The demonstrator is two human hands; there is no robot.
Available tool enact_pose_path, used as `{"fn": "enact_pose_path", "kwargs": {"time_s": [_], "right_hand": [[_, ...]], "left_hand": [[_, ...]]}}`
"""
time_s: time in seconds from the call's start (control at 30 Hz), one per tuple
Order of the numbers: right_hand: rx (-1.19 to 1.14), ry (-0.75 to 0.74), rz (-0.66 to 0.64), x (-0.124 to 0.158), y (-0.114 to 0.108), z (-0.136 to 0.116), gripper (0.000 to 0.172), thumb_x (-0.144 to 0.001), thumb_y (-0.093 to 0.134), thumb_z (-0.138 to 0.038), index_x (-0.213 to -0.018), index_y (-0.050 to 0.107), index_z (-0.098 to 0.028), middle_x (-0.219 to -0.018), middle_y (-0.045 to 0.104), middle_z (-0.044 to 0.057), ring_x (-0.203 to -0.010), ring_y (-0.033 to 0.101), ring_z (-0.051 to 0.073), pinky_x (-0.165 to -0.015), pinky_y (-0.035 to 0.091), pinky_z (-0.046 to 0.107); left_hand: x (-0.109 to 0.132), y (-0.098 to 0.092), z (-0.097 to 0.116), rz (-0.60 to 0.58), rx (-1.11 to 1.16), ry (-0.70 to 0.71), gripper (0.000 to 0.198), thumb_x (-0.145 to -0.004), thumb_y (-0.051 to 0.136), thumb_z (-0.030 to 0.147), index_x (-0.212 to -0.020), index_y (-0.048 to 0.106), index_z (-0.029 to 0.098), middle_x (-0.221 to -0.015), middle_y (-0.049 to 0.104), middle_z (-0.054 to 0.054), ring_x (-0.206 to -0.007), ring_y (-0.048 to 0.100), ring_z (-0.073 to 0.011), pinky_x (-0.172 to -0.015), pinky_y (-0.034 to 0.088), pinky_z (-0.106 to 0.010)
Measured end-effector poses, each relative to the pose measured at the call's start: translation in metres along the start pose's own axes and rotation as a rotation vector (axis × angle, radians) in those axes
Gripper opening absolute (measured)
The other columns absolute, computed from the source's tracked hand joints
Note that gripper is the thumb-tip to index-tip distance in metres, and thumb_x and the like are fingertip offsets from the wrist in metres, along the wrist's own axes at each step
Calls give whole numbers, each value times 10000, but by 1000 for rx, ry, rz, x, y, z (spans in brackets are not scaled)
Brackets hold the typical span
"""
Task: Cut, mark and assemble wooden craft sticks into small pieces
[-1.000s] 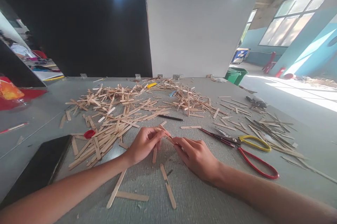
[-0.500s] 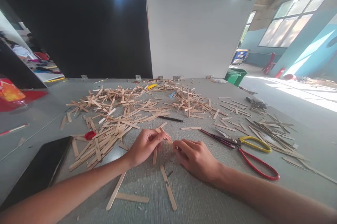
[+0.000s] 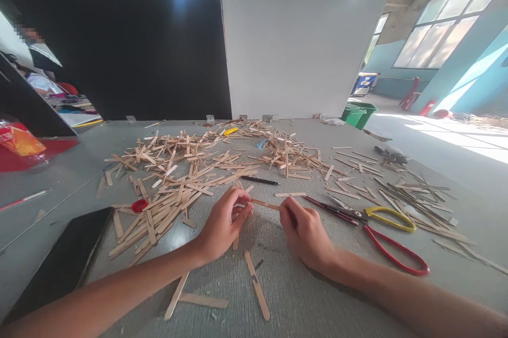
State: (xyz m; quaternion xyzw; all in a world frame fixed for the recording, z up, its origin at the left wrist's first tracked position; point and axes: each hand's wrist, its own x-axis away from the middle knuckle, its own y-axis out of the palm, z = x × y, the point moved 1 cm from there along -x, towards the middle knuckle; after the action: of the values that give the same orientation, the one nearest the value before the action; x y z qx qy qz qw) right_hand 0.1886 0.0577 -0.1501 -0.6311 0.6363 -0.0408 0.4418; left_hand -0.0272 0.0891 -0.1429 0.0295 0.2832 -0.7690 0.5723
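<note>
Between my two hands a wooden craft stick (image 3: pixel 268 204) lies nearly level, with what looks like a notch or mark near its middle. My left hand (image 3: pixel 222 221) pinches its left end, and my right hand (image 3: pixel 305 227) is closed round its right end. Parts of other sticks show behind and below my left fingers; whether that hand holds them too, I cannot tell. Just below, on the table, a notched craft stick (image 3: pixel 257 285) lies at a slant. To its left, a plain craft stick (image 3: pixel 204 301) lies across, close to another slanted craft stick (image 3: pixel 177 295).
A loose pile of craft sticks (image 3: pixel 166 206) spreads across the table. Red-and-yellow-handled scissors (image 3: pixel 361 216) lie on the right, beside thin strips (image 3: pixel 416 195). A black pen (image 3: pixel 260 180) lies ahead, a red cap (image 3: pixel 139 206) and a dark phone-like slab (image 3: pixel 63 258) on the left.
My right hand has moved right and up, and its fingers have closed round the stick's end. The stick now shows plainly between both hands. A person has appeared at the far left.
</note>
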Motion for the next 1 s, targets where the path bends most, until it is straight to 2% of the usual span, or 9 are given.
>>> {"fn": "enact_pose_path", "kwargs": {"time_s": [0.13,0.27,0.37,0.43,0.5,0.6,0.77,0.9,1.0], "right_hand": [[-5,-16,9,1,-1,-1,221,-1004,430,-215,-785,411,-239,-597,424,-77,-480,360,95,-502,283,220],[-9,-47,30,3,0,-2,210,-995,448,-209,-786,442,-231,-602,444,-74,-477,378,87,-497,300,203],[8,-53,50,4,0,-2,226,-1003,459,-222,-777,459,-230,-574,430,-80,-457,372,85,-482,298,202],[21,-54,63,4,1,-1,231,-1007,466,-225,-776,473,-228,-565,430,-81,-451,375,84,-479,306,198],[32,-60,80,5,1,0,232,-1007,476,-223,-775,484,-226,-561,436,-82,-444,378,80,-474,312,192],[50,-85,101,6,1,2,228,-1004,490,-220,-776,498,-222,-560,448,-83,-437,384,74,-469,317,184],[119,-141,126,8,0,0,244,-1002,503,-213,-758,504,-218,-552,434,-86,-428,364,72,-465,308,192],[96,-146,92,8,0,-2,236,-1015,483,-206,-781,515,-215,-561,426,-85,-433,361,76,-465,311,190],[77,-144,63,7,0,-1,223,-1038,463,-218,-830,541,-210,-571,437,-81,-443,360,85,-471,313,198]], "left_hand": [[2,2,2,-6,1,24,166,-1039,550,336,-1175,542,241,-1061,616,-46,-908,704,-179,-737,629,-303],[4,5,-4,20,20,45,376,-1043,541,319,-1400,426,298,-1214,598,-64,-889,691,-154,-725,653,-306],[5,6,-9,26,28,51,507,-1048,528,299,-1505,309,320,-1234,621,-66,-879,694,-147,-723,659,-302],[6,6,-10,19,-4,51,499,-1048,524,286,-1504,322,305,-1225,650,-67,-844,700,-140,-713,658,-294],[7,6,-10,9,-47,51,417,-1048,524,280,-1448,407,280,-1209,676,-66,-828,704,-138,-716,658,-290],[7,5,-6,8,-70,51,326,-1051,524,296,-1370,484,247,-1220,681,-81,-888,712,-158,-734,662,-291],[8,4,-4,16,-83,75,302,-1068,496,309,-1353,531,215,-1038,672,-54,-770,712,-139,-688,663,-274],[8,4,-6,43,-78,123,327,-1064,506,308,-1383,541,247,-1165,633,-69,-891,698,-154,-717,682,-278],[8,5,-9,53,-80,138,350,-1068,505,306,-1416,529,272,-1153,638,-58,-883,707,-148,-699,689,-266]]}}
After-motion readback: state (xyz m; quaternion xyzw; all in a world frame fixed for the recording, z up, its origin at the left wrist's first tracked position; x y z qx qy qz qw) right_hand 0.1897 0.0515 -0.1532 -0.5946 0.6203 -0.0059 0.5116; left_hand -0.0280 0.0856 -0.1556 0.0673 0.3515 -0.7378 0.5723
